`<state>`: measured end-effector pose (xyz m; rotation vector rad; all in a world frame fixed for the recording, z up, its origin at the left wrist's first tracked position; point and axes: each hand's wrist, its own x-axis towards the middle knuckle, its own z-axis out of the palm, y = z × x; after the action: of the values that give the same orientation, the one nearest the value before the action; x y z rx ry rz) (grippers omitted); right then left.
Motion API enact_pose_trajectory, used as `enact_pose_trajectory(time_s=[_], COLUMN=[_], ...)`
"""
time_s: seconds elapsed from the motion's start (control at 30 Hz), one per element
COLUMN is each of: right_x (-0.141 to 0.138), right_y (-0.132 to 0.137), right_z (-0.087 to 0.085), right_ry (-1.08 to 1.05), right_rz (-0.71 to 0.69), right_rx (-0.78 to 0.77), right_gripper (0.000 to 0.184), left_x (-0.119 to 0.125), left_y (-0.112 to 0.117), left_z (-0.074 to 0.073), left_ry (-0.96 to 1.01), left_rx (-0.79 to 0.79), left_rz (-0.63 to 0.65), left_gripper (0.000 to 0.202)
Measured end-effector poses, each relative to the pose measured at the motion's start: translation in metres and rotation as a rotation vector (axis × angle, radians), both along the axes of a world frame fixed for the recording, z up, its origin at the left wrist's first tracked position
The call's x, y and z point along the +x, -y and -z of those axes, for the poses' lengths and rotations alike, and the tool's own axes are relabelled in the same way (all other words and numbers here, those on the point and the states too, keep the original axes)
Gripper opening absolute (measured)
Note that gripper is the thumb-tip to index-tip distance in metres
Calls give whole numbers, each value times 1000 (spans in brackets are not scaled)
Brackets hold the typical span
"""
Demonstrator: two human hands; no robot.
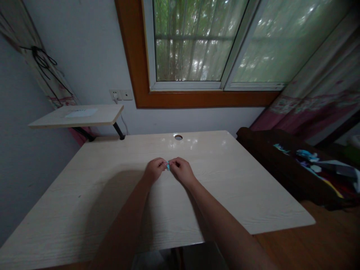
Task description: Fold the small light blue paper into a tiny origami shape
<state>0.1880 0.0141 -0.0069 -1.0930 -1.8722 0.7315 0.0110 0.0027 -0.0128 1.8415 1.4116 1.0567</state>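
Observation:
My left hand and my right hand meet over the middle of a pale wooden desk. Both are curled into pinches, fingertips almost touching. Between them sits a small light-blue thing, mostly hidden by the fingers, too small to name. Both hands rest on or just above the desk top.
A round cable hole lies near the desk's far edge. A small raised shelf stands at the back left under a wall socket. A window is behind the desk. A dark bed frame with colourful bedding runs along the right.

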Motion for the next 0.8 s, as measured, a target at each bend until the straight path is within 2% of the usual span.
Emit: enact_pose_trajectory(time_s=[0.27, 0.47, 0.63, 0.8], right_x=[4, 5, 4, 5], right_y=[-3, -4, -4, -2], right_z=[4, 3, 3, -1], right_ry=[-13, -11, -6, -9], right_rz=[-56, -104, -113, -123], right_rx=[-36, -40, 0, 4], right_gripper=[15, 14, 12, 12], left_x=[-4, -3, -2, -1], left_y=[0, 1, -1, -3], left_z=[-1, -4, 0, 1], left_ry=[5, -43, -67, -76], left_rx=[-13, 63, 138, 150], left_rz=[39, 49, 96, 124], left_gripper=[25, 20, 22, 23])
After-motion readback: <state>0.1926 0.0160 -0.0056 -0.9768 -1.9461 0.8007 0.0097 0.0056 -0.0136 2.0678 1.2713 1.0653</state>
